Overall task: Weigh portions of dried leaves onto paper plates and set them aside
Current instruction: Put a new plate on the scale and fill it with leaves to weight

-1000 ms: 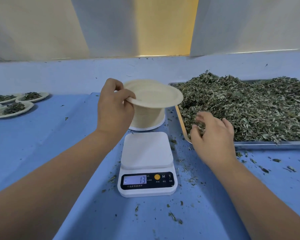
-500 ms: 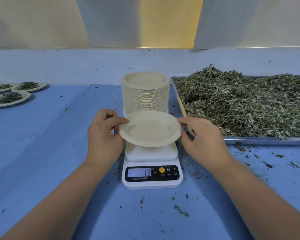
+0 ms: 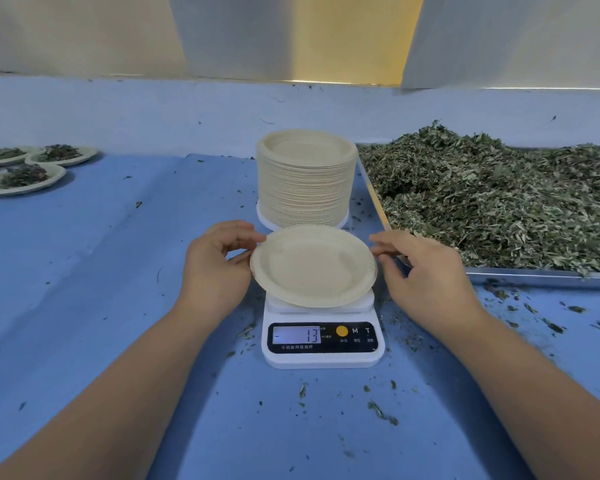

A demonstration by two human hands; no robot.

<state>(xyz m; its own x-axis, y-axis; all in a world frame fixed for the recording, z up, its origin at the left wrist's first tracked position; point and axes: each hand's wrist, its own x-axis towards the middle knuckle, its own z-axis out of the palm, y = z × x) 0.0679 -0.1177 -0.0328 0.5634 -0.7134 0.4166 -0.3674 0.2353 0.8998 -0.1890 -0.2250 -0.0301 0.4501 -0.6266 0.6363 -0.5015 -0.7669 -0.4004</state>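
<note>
Two-sided grip: left hand (image 3: pixel 215 268) pinching one rim of an empty paper plate (image 3: pixel 312 265), right hand (image 3: pixel 426 271) with fingertips at the opposite rim, probably to keep it level and centred. Directly beneath the grip, the scale (image 3: pixel 321 336), reading minus 13, so likely not yet bearing weight. Just beyond, the plate stack (image 3: pixel 305 178). Right of the grip, dried leaves (image 3: pixel 492 206) heaped within reach; far left on the worktop (image 3: pixel 101 271), filled plates (image 3: pixel 25 174) set aside.
</note>
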